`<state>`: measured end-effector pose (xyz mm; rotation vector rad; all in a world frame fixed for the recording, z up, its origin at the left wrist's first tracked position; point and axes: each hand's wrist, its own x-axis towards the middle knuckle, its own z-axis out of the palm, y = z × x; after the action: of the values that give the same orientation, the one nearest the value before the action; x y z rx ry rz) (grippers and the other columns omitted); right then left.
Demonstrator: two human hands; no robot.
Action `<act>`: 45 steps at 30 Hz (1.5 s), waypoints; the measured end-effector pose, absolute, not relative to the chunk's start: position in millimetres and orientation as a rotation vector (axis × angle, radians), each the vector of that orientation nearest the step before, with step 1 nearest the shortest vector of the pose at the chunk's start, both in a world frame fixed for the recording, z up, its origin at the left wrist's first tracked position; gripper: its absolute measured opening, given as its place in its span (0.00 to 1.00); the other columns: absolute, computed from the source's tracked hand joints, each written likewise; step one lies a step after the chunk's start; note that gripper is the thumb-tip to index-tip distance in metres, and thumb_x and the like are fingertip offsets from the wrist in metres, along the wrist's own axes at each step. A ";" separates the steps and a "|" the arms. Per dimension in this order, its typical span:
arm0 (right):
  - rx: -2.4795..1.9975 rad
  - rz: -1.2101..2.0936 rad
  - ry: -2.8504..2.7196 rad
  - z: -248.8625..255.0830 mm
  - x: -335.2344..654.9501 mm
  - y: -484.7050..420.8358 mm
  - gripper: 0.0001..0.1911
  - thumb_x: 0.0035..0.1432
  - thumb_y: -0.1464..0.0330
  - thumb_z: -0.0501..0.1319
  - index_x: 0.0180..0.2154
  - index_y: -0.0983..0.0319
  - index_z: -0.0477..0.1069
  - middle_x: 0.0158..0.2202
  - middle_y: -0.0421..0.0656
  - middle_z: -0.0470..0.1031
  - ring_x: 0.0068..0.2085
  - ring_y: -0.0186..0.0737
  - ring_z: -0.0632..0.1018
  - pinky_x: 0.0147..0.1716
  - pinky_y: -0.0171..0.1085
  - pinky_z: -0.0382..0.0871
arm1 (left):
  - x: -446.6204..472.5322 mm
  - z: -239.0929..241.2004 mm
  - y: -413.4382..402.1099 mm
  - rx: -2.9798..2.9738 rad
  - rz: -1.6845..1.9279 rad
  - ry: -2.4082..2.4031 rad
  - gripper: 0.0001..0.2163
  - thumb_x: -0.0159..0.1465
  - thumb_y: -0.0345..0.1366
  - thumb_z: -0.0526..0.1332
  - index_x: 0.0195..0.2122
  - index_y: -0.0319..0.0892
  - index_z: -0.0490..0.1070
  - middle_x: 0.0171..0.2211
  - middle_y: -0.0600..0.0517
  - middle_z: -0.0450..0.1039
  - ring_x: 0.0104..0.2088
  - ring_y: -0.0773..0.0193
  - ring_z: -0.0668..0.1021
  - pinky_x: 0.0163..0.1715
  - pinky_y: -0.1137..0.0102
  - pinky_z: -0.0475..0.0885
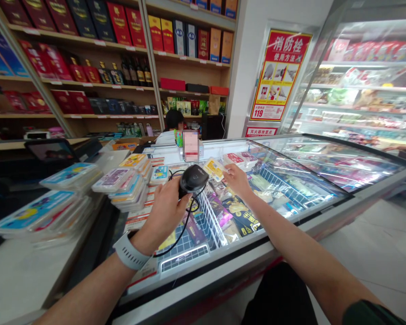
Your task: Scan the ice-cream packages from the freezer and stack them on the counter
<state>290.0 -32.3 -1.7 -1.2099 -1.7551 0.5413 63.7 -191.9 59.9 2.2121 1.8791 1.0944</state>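
My left hand [167, 210] is closed round a black barcode scanner [192, 178], its black cable [184, 228] looping down past my wrist, which wears a white watch band. The scanner's head faces a yellow flat packet [214, 169] that my right hand [236, 179] pinches by its right edge, above the open chest freezer [257, 239]. Inside the freezer, wire baskets [208, 216] hold several frozen packets in purple, black and yellow wrappers.
Stacks of flat packets [125, 183] lie on the white counter [16, 275] to the left. A person sits behind the freezer near a monitor [212, 126]. Shelves of boxed bottles fill the back wall. A glass-fronted cooler [365, 90] stands at the right.
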 end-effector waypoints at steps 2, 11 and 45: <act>-1.196 0.594 -1.721 -2.2 290.5 -31.0 0.11 0.59 0.64 0.55 0.45 0.57 0.66 0.30 0.39 0.78 0.28 0.39 0.81 0.26 0.37 0.76 | 63.8 60.5 -192.5 2.210 1.094 1.882 0.14 0.62 0.35 0.56 0.50 0.40 0.66 0.46 0.43 0.74 0.51 0.48 0.74 0.52 0.54 0.66; -1.163 0.726 -1.648 -0.7 289.6 -32.2 0.11 0.58 0.64 0.57 0.43 0.57 0.66 0.30 0.39 0.77 0.29 0.39 0.81 0.29 0.38 0.78 | 65.7 62.5 -195.9 2.227 1.070 1.904 0.14 0.64 0.35 0.55 0.50 0.40 0.66 0.45 0.43 0.75 0.50 0.47 0.74 0.52 0.53 0.65; -1.137 0.303 -1.620 32.3 304.6 -54.7 0.12 0.55 0.66 0.60 0.42 0.60 0.74 0.37 0.43 0.77 0.32 0.39 0.77 0.37 0.41 0.74 | 62.7 53.9 -191.0 2.277 0.999 1.827 0.18 0.66 0.38 0.53 0.55 0.39 0.64 0.51 0.42 0.72 0.54 0.46 0.71 0.55 0.50 0.61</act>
<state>304.6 -54.7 32.3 -1.1374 -1.6202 0.3034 62.7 -191.0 53.9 2.2769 1.8272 0.9987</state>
